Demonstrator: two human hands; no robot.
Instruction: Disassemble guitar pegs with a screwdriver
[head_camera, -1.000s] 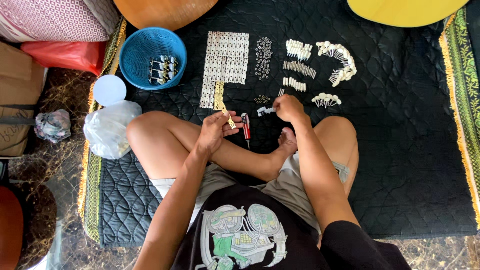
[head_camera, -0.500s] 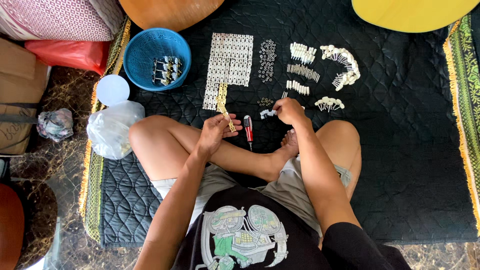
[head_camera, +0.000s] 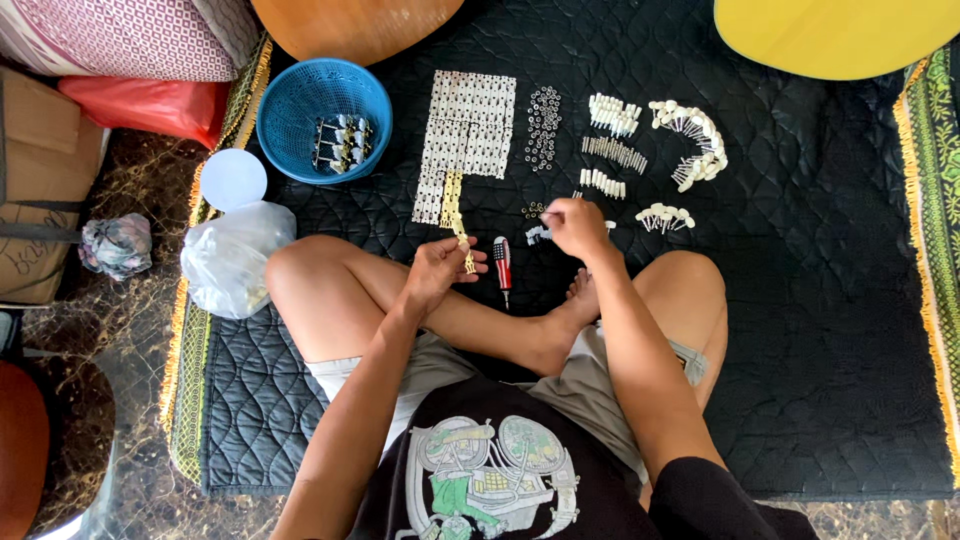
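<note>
Small gold metal strip (head_camera: 464, 250) pinched in left hand (head_camera: 437, 272) above crossed legs. At three o'clock, right hand (head_camera: 574, 226) pinching tiny silver part (head_camera: 538, 235) off black quilted mat (head_camera: 820, 300). Red-handled screwdriver (head_camera: 502, 262) between. Assembly step, probably; fitting demands fine alignment.

Left hand (head_camera: 438, 272) sits curled above the crossed shins, fingers pinched shut. Right hand (head_camera: 575, 226) reaches further forward, arm extended, fingertips pinched together too.
</note>
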